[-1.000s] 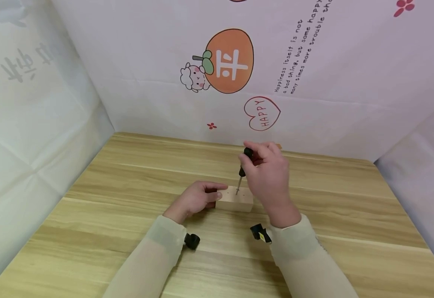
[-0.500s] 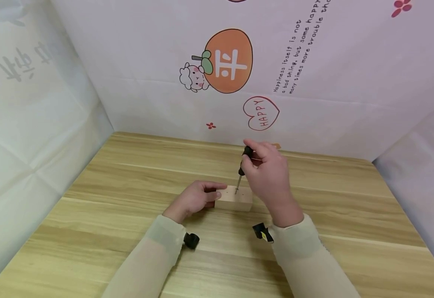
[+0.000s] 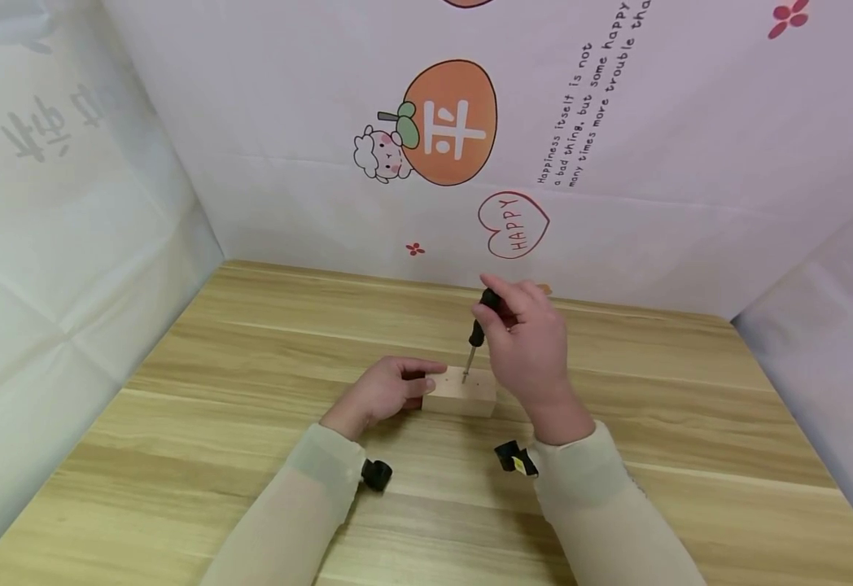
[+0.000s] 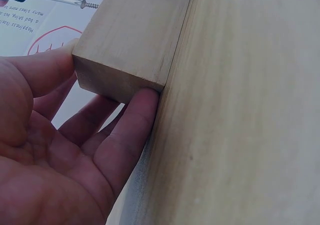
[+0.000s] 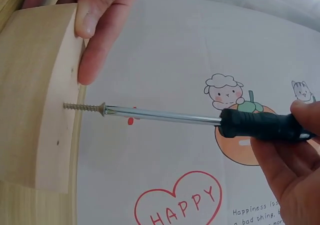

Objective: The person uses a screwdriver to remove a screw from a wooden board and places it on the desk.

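Note:
A pale wooden block (image 3: 461,402) lies on the table, with small holes in its top face. My left hand (image 3: 386,389) grips its left end, thumb and fingers around the end in the left wrist view. A screw (image 5: 84,107) stands in the middle hole, most of its thread showing above the wood. On the screw's head sits the tip of a screwdriver (image 5: 165,116) with a black handle and steel shaft. My right hand (image 3: 529,350) pinches the handle (image 5: 260,125) between thumb and fingers above the block. The screwdriver leans slightly to the right in the head view.
The wood-grain table (image 3: 251,456) runs back to a white printed cloth (image 3: 287,187) hung behind it. Further white cloth (image 3: 67,244) hangs at the left side. Black wrist cameras (image 3: 377,475) stick out from both sleeves close over the table. A small orange piece (image 3: 544,288) shows behind my right hand.
My right hand's fingers and thumb shift a little on the screwdriver handle. The block, the screw and my left hand stay in place.

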`<state>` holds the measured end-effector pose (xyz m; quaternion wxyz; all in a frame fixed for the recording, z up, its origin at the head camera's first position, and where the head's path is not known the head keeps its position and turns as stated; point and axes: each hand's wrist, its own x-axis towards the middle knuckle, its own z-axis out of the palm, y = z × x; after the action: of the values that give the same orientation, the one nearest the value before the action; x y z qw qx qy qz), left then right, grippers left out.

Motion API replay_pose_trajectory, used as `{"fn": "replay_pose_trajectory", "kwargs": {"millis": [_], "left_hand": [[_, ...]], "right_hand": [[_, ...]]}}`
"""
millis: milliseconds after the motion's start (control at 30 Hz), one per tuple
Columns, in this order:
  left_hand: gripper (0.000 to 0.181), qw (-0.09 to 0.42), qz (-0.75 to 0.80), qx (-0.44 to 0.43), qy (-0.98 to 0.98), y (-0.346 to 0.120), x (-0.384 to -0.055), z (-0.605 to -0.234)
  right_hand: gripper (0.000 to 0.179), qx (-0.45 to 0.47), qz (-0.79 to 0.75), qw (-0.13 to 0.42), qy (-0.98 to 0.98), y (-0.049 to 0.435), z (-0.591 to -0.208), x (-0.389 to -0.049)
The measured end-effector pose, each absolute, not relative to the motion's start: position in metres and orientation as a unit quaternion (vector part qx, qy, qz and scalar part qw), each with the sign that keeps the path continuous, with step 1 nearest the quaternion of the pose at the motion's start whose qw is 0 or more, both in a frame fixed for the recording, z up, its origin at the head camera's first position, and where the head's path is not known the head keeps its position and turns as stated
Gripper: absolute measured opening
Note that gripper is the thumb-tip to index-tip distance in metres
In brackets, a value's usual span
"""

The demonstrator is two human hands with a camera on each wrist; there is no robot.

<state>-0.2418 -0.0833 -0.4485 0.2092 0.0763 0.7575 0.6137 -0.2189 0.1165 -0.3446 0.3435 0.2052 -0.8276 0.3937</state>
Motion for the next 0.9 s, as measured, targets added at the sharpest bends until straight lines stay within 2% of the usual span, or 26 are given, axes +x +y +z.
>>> {"fn": "replay_pose_trajectory", "kwargs": {"millis": [133, 233, 367, 567, 700, 900], "left_hand": [[0.028, 0.207, 0.610, 0.078, 0.761, -0.084, -0.241, -0.449], [0.028, 0.206, 0.611, 0.082, 0.760, -0.084, -0.241, -0.449], [0.028, 0.206, 0.613, 0.084, 0.758, -0.084, -0.240, -0.449], [0.028, 0.206, 0.610, 0.086, 0.760, -0.085, -0.241, -0.449], [0.028, 0.207, 0.611, 0.087, 0.759, -0.084, -0.240, -0.448], [0.028, 0.210, 0.614, 0.081, 0.757, -0.084, -0.240, -0.447]], "right_hand": [[0.040, 0.238, 0.440, 0.304, -0.811, 0.118, -0.345, -0.218], [0.034, 0.265, 0.466, 0.289, -0.793, 0.117, -0.345, -0.217], [0.027, 0.262, 0.468, 0.296, -0.790, 0.113, -0.344, -0.215], [0.027, 0.206, 0.448, 0.320, -0.809, 0.108, -0.341, -0.213], [0.024, 0.204, 0.425, 0.333, -0.816, 0.109, -0.339, -0.213], [0.028, 0.208, 0.431, 0.311, -0.821, 0.111, -0.336, -0.212]]}}
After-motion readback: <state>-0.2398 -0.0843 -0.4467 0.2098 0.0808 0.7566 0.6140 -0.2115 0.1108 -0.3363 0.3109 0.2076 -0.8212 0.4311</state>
